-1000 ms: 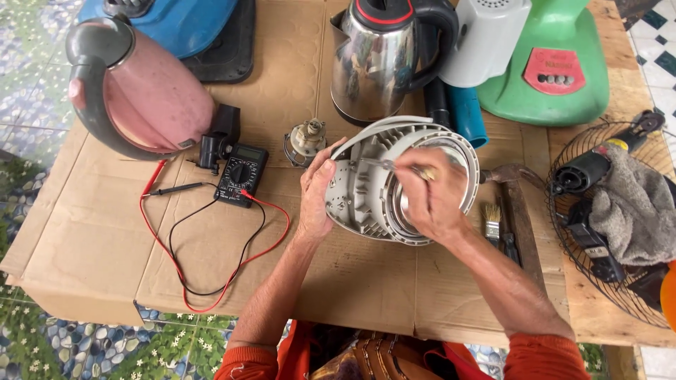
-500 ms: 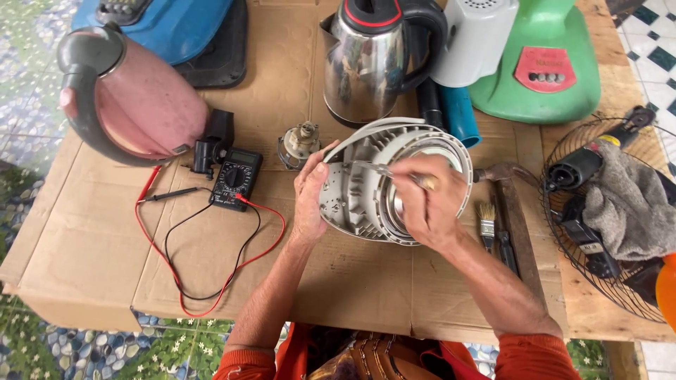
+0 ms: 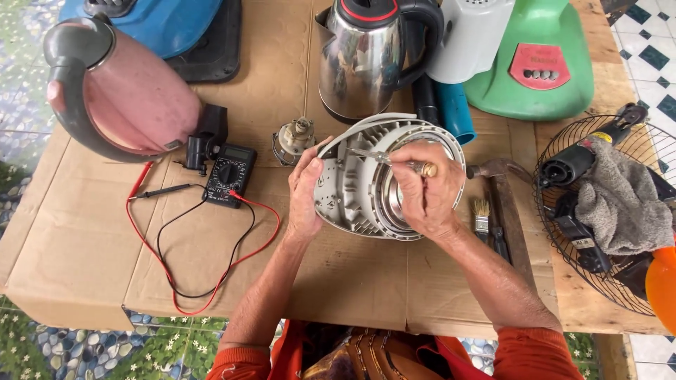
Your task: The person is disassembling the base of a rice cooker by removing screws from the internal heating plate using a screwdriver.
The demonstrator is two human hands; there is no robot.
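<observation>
Left hand (image 3: 304, 193) steadies housing (image 3: 355, 193), right hand (image 3: 422, 193) screwdriving

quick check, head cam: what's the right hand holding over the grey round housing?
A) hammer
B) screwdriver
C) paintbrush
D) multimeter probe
B: the right hand grips a screwdriver with its tip on the housing, which the left hand steadies; the hammer, paintbrush and multimeter lie untouched on the table.
</observation>
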